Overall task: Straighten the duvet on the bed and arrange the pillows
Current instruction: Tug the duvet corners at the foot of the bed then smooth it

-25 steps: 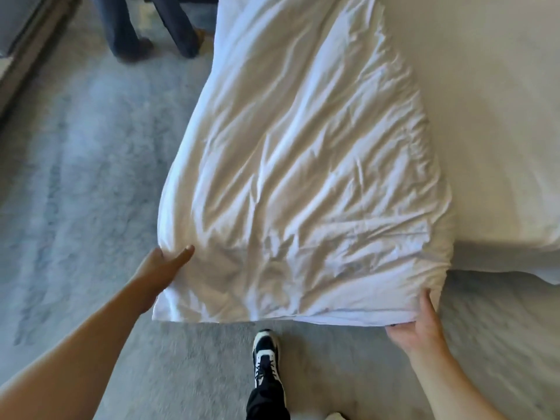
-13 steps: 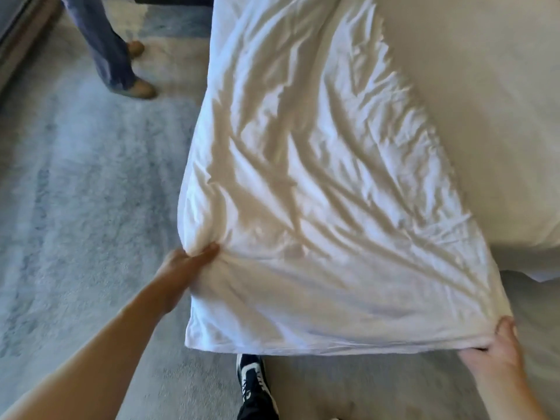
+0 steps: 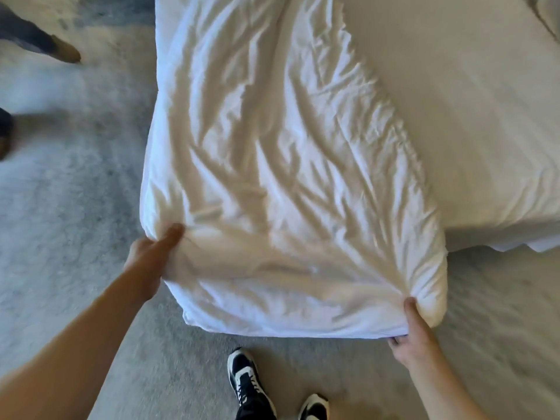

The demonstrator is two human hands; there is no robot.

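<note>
From the head view, the duvet (image 3: 281, 183) lies as a long, rumpled white strip down the left part of the bed (image 3: 472, 122), its near end hanging off the foot above the carpet (image 3: 69, 244). The bare sheet shows to its right, so the duvet covers only one side. The left hand (image 3: 148, 256) grips the near left corner, thumb pressed on top and the other fingers hidden beneath the cloth. The right hand (image 3: 412, 331) pinches the near right corner, thumb on top and fingers (image 3: 395, 340) curled under the hem. Both hands are closed on fabric, and creases fan out from each grip towards the middle.

The step in hand looks like spreading the duvet across the bed. To do it well, I judge both corners should be kept taut and level, lifted enough to clear the mattress edge, then carried right so the strip unfolds over the bare sheet (a short shake would likely free the deep folds). A loose grip could let a corner slip and bunch again. The person's shoes (image 3: 251, 386) stand close under the hem, so treading on it is a risk. Another person's feet (image 3: 65, 51) are at the far left, well apart. No pillows are plainly visible.
</note>
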